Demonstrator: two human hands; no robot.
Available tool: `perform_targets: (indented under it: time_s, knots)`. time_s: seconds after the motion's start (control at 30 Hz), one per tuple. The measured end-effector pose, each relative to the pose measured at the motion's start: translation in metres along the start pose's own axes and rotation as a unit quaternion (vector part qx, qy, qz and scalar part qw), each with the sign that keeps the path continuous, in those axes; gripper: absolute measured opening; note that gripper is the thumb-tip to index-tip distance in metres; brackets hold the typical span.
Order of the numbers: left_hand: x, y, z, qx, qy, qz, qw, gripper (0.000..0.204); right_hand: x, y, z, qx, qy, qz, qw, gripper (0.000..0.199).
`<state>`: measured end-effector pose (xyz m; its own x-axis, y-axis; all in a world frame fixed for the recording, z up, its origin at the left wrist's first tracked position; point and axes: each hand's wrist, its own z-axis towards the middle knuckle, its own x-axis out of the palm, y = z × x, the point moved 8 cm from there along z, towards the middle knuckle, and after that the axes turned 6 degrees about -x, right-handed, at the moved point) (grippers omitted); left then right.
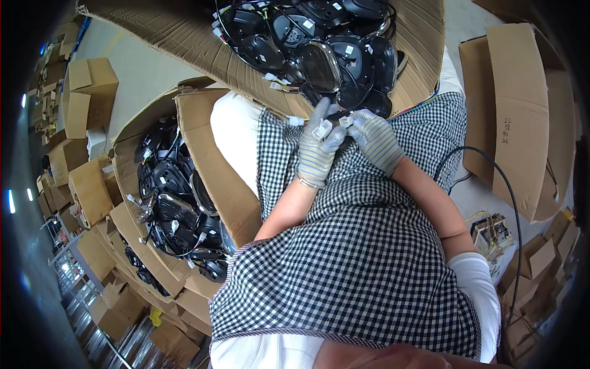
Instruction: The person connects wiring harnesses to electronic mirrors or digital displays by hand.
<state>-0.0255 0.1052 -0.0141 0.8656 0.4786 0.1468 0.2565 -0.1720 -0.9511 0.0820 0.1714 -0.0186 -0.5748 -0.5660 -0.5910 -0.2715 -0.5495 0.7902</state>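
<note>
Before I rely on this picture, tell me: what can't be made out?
In the head view:
Any pins inside the small white plastic connector at the striped grey-gloved right hand: too small.
Top of the large brown cardboard box ahead: cut off by the upper edge.
Lowest of the black plastic units in the left brown cardboard box: hidden by upper ones.
Pale wired device, right: too small.

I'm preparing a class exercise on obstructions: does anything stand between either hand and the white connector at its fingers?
Nothing visible beyond the striped gloves: the left hand holds one white connector, and the right hand pinches another white connector.
</note>
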Motion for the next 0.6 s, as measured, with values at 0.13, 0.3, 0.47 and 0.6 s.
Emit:
perform_targets:
  time_s: [0.13, 0.3, 0.47, 0.6]
  knots:
    - [0.017, 0.008, 0.005, 0.021, 0.113, 0.091, 0.989, 0.039, 0.012, 0.003, -0.002, -0.022, 0.053, -0.044, 0.997, 0.017]
    - [0.009, 0.031, 0.007, -0.162, 0.071, -0.093, 0.980, 0.029, -0.020, 0.030, -0.006, -0.114, 0.088, -0.145, 0.979, 0.015]
    - [0.023, 0.025, 0.009, -0.114, 0.142, -0.068, 0.981, 0.034, -0.056, 0.027, 0.010, 0.091, 0.079, 0.007, 0.993, 0.015]
    - [0.024, 0.034, 0.007, -0.104, 0.188, -0.077, 0.974, 0.031, -0.053, 0.033, 0.024, 0.022, 0.246, -0.114, 0.962, 0.021]
